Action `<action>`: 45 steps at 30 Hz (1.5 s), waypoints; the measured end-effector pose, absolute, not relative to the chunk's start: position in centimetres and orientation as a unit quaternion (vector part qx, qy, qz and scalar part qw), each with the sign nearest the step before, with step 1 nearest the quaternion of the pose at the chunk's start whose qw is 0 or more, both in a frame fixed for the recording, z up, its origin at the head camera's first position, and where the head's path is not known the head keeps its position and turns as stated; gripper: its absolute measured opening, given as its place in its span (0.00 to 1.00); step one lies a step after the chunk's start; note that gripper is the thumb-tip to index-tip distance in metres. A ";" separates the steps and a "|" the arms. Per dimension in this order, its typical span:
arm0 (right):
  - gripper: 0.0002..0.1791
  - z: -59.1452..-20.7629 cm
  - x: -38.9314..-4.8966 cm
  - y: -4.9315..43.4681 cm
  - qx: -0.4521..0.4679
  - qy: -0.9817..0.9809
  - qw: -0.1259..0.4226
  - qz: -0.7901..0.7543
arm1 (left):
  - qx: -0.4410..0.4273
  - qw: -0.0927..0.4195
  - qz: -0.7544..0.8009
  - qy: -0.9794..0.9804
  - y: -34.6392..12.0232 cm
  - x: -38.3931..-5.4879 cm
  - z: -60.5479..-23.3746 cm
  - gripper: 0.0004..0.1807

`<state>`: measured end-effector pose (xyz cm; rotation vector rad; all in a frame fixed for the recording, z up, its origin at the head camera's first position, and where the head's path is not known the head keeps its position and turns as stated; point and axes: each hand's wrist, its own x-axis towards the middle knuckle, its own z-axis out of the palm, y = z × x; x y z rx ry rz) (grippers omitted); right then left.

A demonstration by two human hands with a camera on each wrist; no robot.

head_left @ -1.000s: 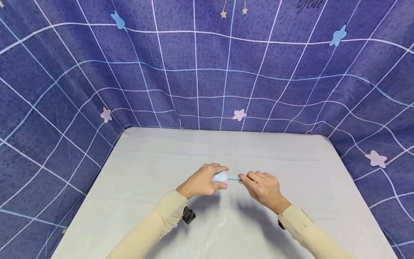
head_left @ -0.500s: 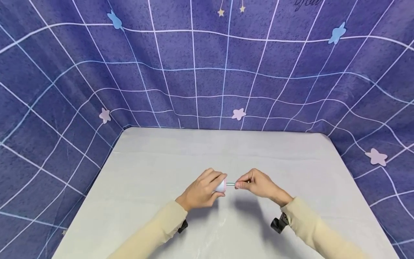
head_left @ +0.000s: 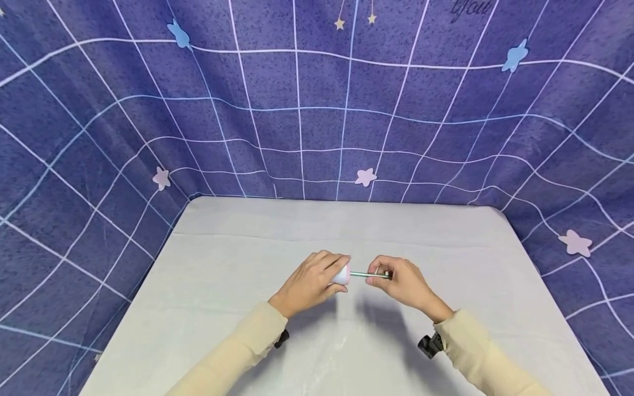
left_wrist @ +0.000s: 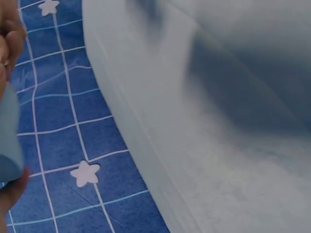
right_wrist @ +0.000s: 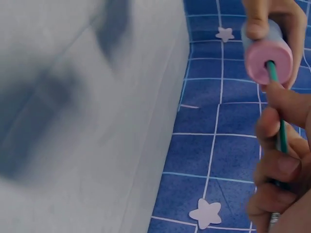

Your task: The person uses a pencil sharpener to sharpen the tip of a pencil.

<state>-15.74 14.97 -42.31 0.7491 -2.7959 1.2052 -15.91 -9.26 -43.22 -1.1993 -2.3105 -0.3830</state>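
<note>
My left hand (head_left: 309, 280) grips a small pencil sharpener (head_left: 341, 275) with a pale blue body and a pink end. That pink end faces right, and in the right wrist view its round hole shows. A thin green pencil (head_left: 359, 274) runs into the hole, its inserted tip hidden. My right hand (head_left: 403, 281) pinches the pencil between thumb and fingers, a short way from the sharpener. Both hands are held up over the table, their shadows falling below. At the left edge of the left wrist view, the curved blue body (left_wrist: 8, 131) of the sharpener is partly visible.
A white-covered table (head_left: 238, 341) lies beneath the hands. Behind it and along its sides hangs a purple-blue curtain (head_left: 277, 126) with grid lines and stars. Dark wrist cameras (head_left: 430, 345) sit at both cuffs.
My right hand has turned over on the pencil and shifted its grip. More of the pencil shows now than half a second ago. The left hand keeps hold of the sharpener, moving only slightly.
</note>
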 end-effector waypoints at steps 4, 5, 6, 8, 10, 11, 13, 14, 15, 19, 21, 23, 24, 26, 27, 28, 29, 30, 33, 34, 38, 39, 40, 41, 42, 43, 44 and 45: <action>0.07 -42.9 -15.4 14.6 0.232 -0.905 0.087 0.344 | -0.419 0.166 -0.183 -0.874 -9.7 -15.8 -42.7 0.35; 0.07 -43.1 -15.4 14.5 0.236 -0.905 0.105 0.339 | -0.415 0.144 -0.193 -0.877 -9.8 -15.8 -42.5 0.35; 0.08 -43.3 -15.3 14.5 0.243 -0.902 0.123 0.335 | -0.411 0.123 -0.201 -0.881 -9.9 -15.8 -42.4 0.34; 0.08 -43.6 -15.4 14.4 0.264 -0.893 0.166 0.326 | -0.401 0.087 -0.217 -0.886 -10.1 -15.6 -42.0 0.33; 0.10 -43.9 -15.5 14.3 0.292 -0.877 0.217 0.313 | -0.384 0.056 -0.232 -0.892 -10.3 -15.6 -41.7 0.32; 0.11 -44.0 -15.6 14.3 0.309 -0.867 0.245 0.305 | -0.374 0.043 -0.238 -0.895 -10.4 -15.5 -41.6 0.31; 0.11 -44.1 -15.7 14.2 0.347 -0.844 0.288 0.292 | -0.354 0.019 -0.258 -0.899 -10.6 -15.5 -41.4 0.29; 0.10 -44.2 -15.8 14.3 0.365 -0.832 0.307 0.284 | -0.347 0.008 -0.268 -0.899 -10.7 -15.6 -41.3 0.28; 0.08 -44.2 -15.9 14.3 0.384 -0.819 0.325 0.276 | -0.340 -0.004 -0.278 -0.898 -10.9 -15.6 -41.2 0.26; 0.08 -44.0 -16.1 14.0 0.432 -0.769 0.419 0.216 | -0.334 -0.039 -0.324 -0.884 -11.4 -15.9 -40.9 0.20; 0.12 -43.9 -16.1 13.7 0.432 -0.742 0.481 0.175 | -0.337 -0.055 -0.347 -0.873 -11.6 -15.9 -40.8 0.19; 0.12 -43.8 -16.2 13.3 0.424 -0.719 0.531 0.145 | -0.337 -0.065 -0.366 -0.865 -11.8 -15.9 -40.7 0.17; 0.13 -43.8 -16.2 13.0 0.421 -0.711 0.546 0.136 | -0.337 -0.067 -0.372 -0.862 -11.9 -15.9 -40.7 0.16; 0.13 -43.9 -16.0 12.6 0.421 -0.703 0.558 0.129 | -0.340 -0.065 -0.379 -0.858 -12.0 -15.9 -40.6 0.15; 0.14 -43.9 -16.0 12.4 0.421 -0.703 0.557 0.132 | -0.341 -0.062 -0.380 -0.858 -12.0 -15.9 -40.7 0.14; 0.14 -44.0 -15.9 12.2 0.422 -0.708 0.550 0.137 | -0.343 -0.056 -0.380 -0.857 -12.0 -15.8 -40.8 0.14; 0.15 -44.0 -15.7 12.1 0.423 -0.714 0.538 0.144 | -0.347 -0.049 -0.377 -0.857 -12.0 -15.7 -40.9 0.14; 0.15 -44.0 -15.6 12.0 0.423 -0.723 0.524 0.157 | -0.352 -0.038 -0.373 -0.858 -12.0 -15.6 -41.1 0.15; 0.11 -44.0 -14.8 11.9 0.391 -0.789 0.421 0.219 | -0.361 0.001 -0.340 -0.868 -11.8 -15.2 -41.6 0.20; 0.09 -43.7 -14.5 11.8 0.371 -0.820 0.359 0.248 | -0.362 0.015 -0.326 -0.873 -11.8 -15.1 -41.8 0.22; 0.06 -42.1 -13.7 11.8 0.235 -0.894 0.059 0.377 | -0.385 0.079 -0.260 -0.882 -11.5 -14.7 -42.5 0.27; 0.06 -41.7 -13.8 11.9 0.206 -0.888 -0.009 0.411 | -0.396 0.094 -0.245 -0.880 -11.5 -14.6 -42.6 0.27; 0.07 -41.4 -13.9 12.0 0.182 -0.876 -0.067 0.442 | -0.407 0.110 -0.232 -0.877 -11.4 -14.6 -42.8 0.28; 0.08 -41.2 -14.1 12.2 0.166 -0.861 -0.109 0.468 | -0.419 0.126 -0.218 -0.872 -11.3 -14.5 -42.8 0.28; 0.09 -41.1 -14.2 12.2 0.155 -0.846 -0.142 0.489 | -0.429 0.138 -0.206 -0.869 -11.3 -14.5 -42.9 0.28; 0.11 -41.1 -14.3 12.3 0.151 -0.833 -0.165 0.505 | -0.437 0.148 -0.197 -0.865 -11.2 -14.5 -42.9 0.27; 0.11 -41.1 -14.3 12.4 0.153 -0.825 -0.178 0.514 | -0.443 0.153 -0.188 -0.863 -11.2 -14.5 -42.9 0.27; 0.11 -41.2 -14.3 12.5 0.156 -0.825 -0.180 0.513 | -0.446 0.155 -0.182 -0.862 -11.2 -14.5 -42.9 0.27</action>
